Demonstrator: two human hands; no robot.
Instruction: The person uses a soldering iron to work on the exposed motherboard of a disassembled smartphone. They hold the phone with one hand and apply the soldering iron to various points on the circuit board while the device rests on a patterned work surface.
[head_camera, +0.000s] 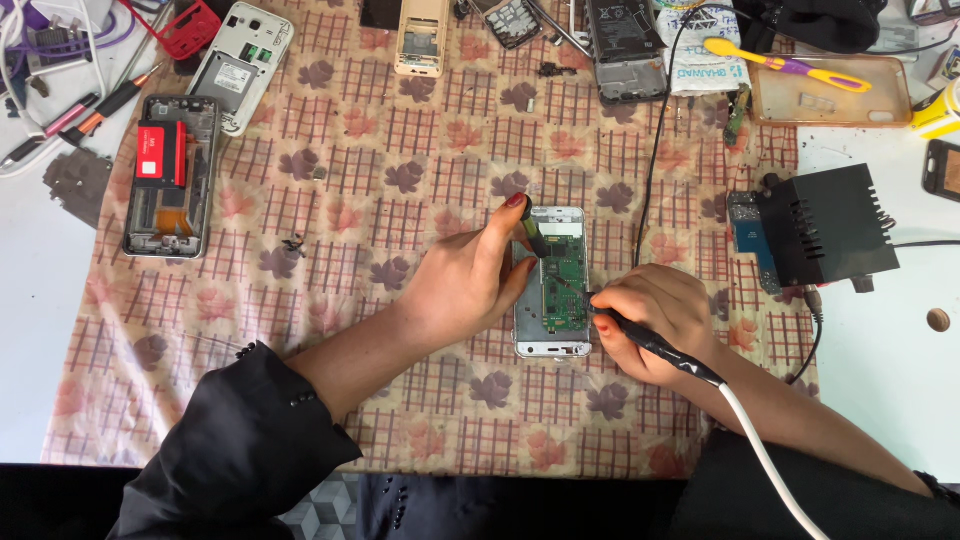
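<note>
An opened white phone (551, 345) lies on the patterned cloth with its green circuit board (563, 283) exposed. My left hand (468, 278) rests at the phone's left side and holds a small dark tool (533, 240) whose tip touches the board's upper part. My right hand (655, 318) grips a black soldering iron handle (662, 349) with a white cable; its tip points at the board's right edge.
A black soldering station (826, 226) stands right of the phone. Another opened phone with a red part (171, 175) lies far left. Several phone shells, a phone case (830, 90), a toothbrush (785, 65) and pens line the back. The cloth (330, 230) covers a white table.
</note>
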